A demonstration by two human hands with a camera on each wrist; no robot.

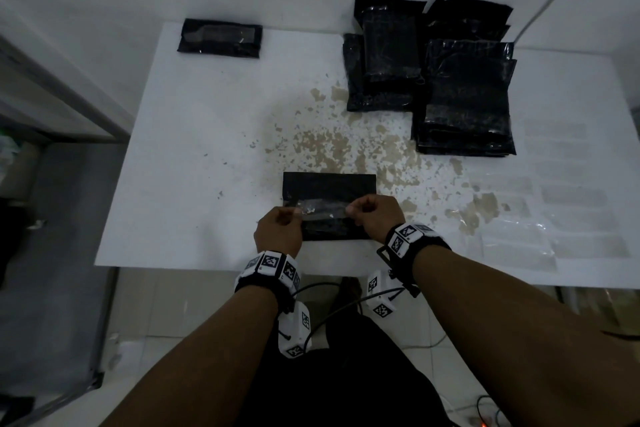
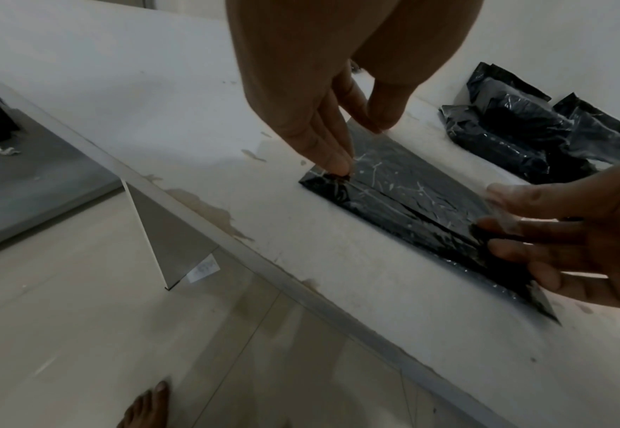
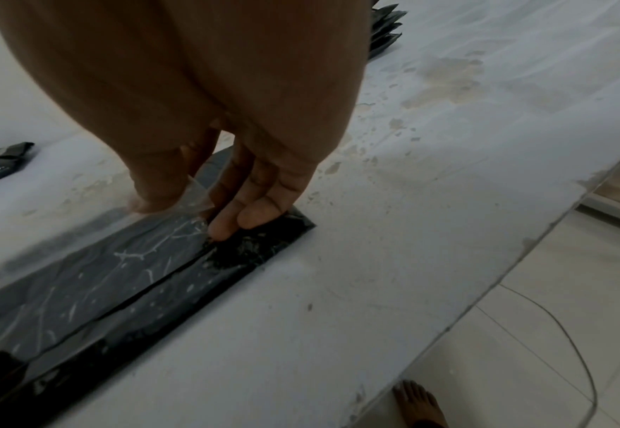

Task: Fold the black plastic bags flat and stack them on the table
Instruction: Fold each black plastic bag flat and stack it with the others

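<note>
Black plastic bag [image 1: 329, 198] lies flat near the desk [image 1: 207, 149] edge at 6 o'clock; left hand [image 1: 278, 230] and right hand [image 1: 375, 215] pinch its clear strip [image 1: 317, 210] ends. Bare desk spreads toward 9 o'clock.

Both forearms reach forward side by side, each wrist strapped with a marker-covered band. The left hand [image 1: 278, 230] and right hand [image 1: 375, 215] hang knuckles-up, fingers curled downward, thumb and fingertips pinched together.
</note>
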